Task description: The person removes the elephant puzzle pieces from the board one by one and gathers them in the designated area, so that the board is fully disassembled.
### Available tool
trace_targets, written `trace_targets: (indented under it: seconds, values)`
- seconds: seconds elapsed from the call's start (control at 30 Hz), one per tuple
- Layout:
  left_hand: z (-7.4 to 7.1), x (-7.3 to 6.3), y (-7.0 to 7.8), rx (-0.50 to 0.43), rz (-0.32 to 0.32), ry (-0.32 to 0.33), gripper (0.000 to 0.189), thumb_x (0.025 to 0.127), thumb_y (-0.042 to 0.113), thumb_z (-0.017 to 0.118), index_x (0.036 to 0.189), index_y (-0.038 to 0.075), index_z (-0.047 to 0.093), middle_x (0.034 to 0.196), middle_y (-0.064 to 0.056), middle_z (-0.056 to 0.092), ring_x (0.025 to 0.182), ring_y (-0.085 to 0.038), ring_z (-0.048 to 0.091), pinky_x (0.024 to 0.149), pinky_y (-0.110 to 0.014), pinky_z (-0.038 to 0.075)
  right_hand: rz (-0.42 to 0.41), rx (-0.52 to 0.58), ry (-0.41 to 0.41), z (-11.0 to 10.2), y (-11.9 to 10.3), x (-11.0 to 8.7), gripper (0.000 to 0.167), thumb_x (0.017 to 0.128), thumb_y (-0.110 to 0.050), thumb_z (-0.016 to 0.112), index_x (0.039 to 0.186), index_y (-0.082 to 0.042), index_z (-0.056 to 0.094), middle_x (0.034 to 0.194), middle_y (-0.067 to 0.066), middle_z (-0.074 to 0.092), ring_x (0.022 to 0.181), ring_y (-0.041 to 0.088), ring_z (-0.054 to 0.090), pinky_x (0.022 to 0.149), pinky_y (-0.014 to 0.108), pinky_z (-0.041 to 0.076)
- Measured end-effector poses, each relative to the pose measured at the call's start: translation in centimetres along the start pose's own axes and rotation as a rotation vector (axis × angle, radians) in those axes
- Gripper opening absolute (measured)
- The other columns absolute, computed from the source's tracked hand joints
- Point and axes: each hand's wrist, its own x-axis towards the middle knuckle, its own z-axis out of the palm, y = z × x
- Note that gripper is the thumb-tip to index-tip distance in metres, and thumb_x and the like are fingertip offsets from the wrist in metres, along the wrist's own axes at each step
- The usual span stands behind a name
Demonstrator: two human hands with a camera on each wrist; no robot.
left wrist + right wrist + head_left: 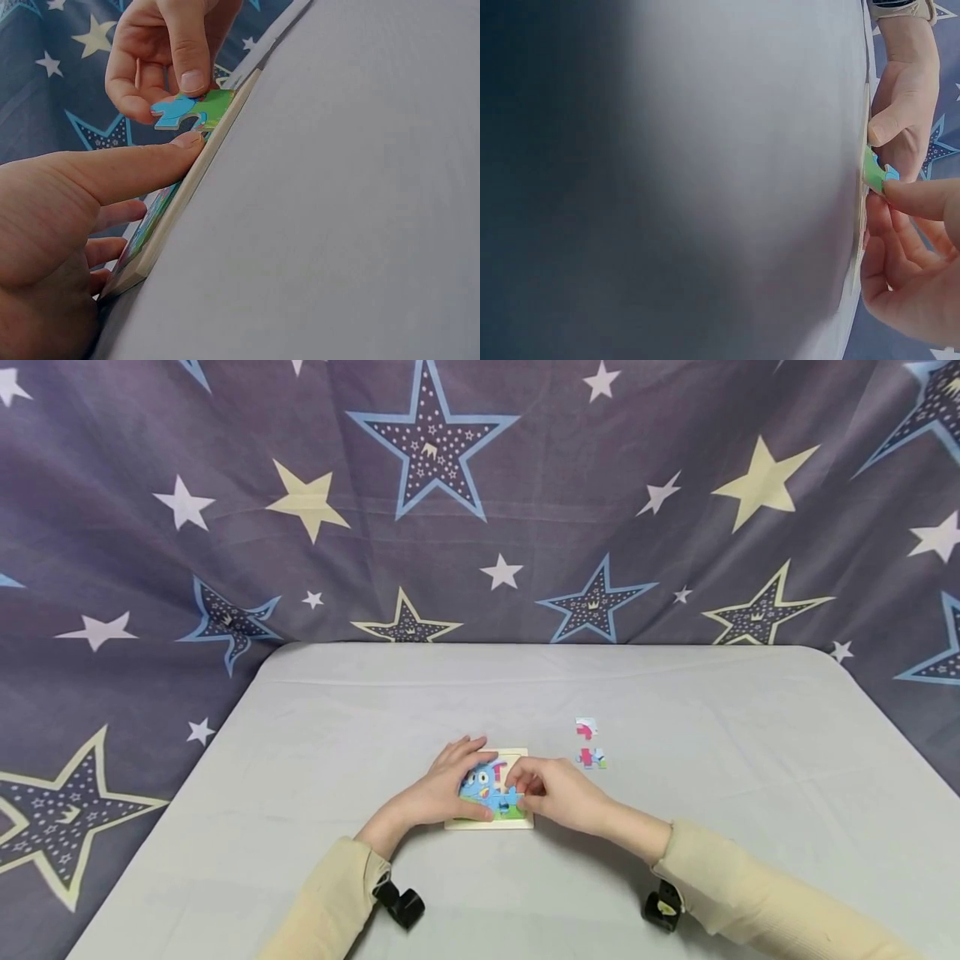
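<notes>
Jigsaw piece (215, 107): tilt may be causing jamming; your right hand (564, 793) is pinching it, your spread left hand (437, 789) bracing its tray (480, 825).

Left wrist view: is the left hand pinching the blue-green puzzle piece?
No, the right hand pinches the puzzle piece, while the left hand is at the edge of the puzzle board.

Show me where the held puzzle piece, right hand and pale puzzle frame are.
Held puzzle piece (216, 109): left wrist view, on its green part.
Right hand (564, 790): head view, on its back.
Pale puzzle frame (495, 825): head view, on its near rim.
</notes>
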Motion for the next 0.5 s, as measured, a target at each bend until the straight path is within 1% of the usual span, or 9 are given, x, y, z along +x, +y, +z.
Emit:
trace_targets:
  seconds: [0.13,0.2,0.37,0.5]
  values:
    - [0.0,0.1,0.1,0.010,-0.002,-0.004,0.080,0.069,0.036,0.077,0.137,0.015,0.040,0.151,-0.007,0.019,0.140,-0.030,0.002,0.109,-0.057,0.006,0.007,0.029,0.004,-0.5,0.1,-0.1,0.017,0.081,-0.003,0.064,0.095,-0.012,0.060,0.081,-0.001,0.061,0.069,0.006,0.055,0.062,0.020,0.047]
    - [0.0,0.2,0.1,0.014,-0.002,-0.005,0.080,0.069,0.036,0.078,0.137,0.015,0.040,0.151,-0.007,0.019,0.140,-0.029,0.003,0.109,-0.056,0.006,0.013,0.033,0.014,-0.8,0.3,-0.1,0.018,0.080,-0.002,0.064,0.095,-0.012,0.060,0.082,-0.001,0.061,0.069,0.007,0.055,0.061,0.020,0.046]
    - [0.1,0.3,0.0,0.010,-0.001,-0.003,0.080,0.069,0.036,0.078,0.137,0.015,0.041,0.151,-0.007,0.019,0.140,-0.029,0.003,0.109,-0.056,0.006,0.031,0.019,0.053,-1.6,0.5,-0.5,0.020,0.078,0.000,0.065,0.093,-0.013,0.060,0.079,-0.004,0.059,0.067,0.007,0.055,0.061,0.020,0.046]
    - [0.2,0.2,-0.1,0.008,-0.012,-0.005,0.080,0.069,0.036,0.077,0.137,0.015,0.040,0.151,-0.006,0.019,0.140,-0.029,0.003,0.109,-0.056,0.005,0.048,0.036,0.061,-2.2,0.8,-1.0,0.020,0.078,0.001,0.065,0.092,-0.013,0.061,0.078,-0.003,0.059,0.067,0.009,0.056,0.061,0.021,0.048]
